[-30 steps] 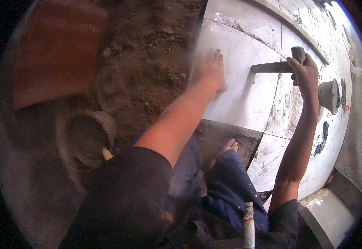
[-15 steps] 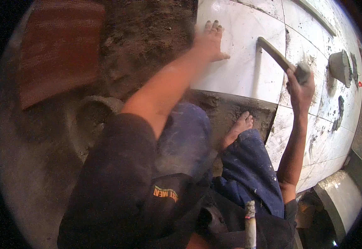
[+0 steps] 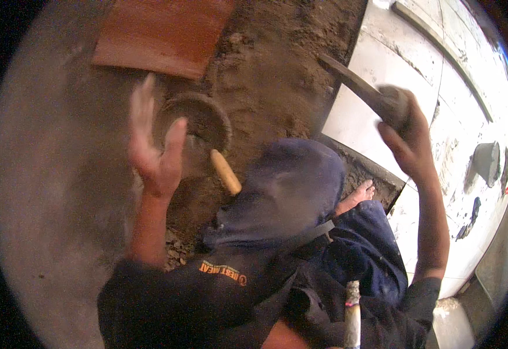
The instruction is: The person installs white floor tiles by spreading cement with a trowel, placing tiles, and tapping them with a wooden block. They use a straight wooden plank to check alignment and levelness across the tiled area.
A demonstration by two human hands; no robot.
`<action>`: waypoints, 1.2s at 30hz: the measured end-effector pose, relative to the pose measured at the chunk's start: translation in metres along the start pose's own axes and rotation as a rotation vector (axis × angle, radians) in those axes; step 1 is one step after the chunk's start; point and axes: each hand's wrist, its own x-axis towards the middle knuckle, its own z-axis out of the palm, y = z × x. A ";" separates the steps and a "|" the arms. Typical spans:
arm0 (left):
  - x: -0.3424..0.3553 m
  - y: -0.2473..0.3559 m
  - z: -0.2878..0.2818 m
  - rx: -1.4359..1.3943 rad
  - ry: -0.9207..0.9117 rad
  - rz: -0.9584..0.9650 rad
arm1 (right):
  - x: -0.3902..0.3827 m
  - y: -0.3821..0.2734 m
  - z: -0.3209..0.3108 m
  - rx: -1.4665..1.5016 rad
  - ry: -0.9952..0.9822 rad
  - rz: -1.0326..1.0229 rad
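My left hand (image 3: 156,148) is raised beside a round mortar bucket (image 3: 226,119), fingers stretched and thumb apart, somewhat blurred, with nothing in it. A wooden tool handle (image 3: 226,173) leans out over the bucket's near rim; the rest of that tool is hidden. On the other side, my right hand (image 3: 414,142) is closed around the dark head of what looks like a mallet (image 3: 356,84). Its handle points away to the left, above the white tile (image 3: 353,125) at the edge of the laid floor.
Brown earth (image 3: 271,75) lies between the bucket and the tiles. A red-brown sheet (image 3: 160,41) is at the far left. On the smeared tiles lie a long straight bar (image 3: 446,55) and a grey container (image 3: 487,164). My bare foot (image 3: 358,195) rests beside the tile edge.
My left hand has lifted off the white tile and swung left to the bucket. The mallet is still in my right hand. The view has turned leftward, bringing the wooden handle into sight.
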 end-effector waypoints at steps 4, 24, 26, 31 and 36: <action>-0.067 -0.020 -0.039 0.005 0.189 -0.202 | 0.100 0.040 0.099 -0.440 0.005 -0.285; -0.042 -0.062 -0.020 -0.215 0.270 -0.188 | -0.024 -0.072 0.326 -0.530 -0.352 0.038; -0.029 -0.057 -0.017 -0.271 0.335 -0.152 | -0.015 -0.092 0.306 -0.543 -0.535 -0.112; -0.005 -0.037 -0.018 -0.400 0.373 0.008 | 0.003 -0.117 0.243 -0.182 -0.894 0.417; 0.005 -0.001 -0.010 -0.544 0.360 0.126 | -0.042 -0.141 0.193 0.207 -0.589 0.450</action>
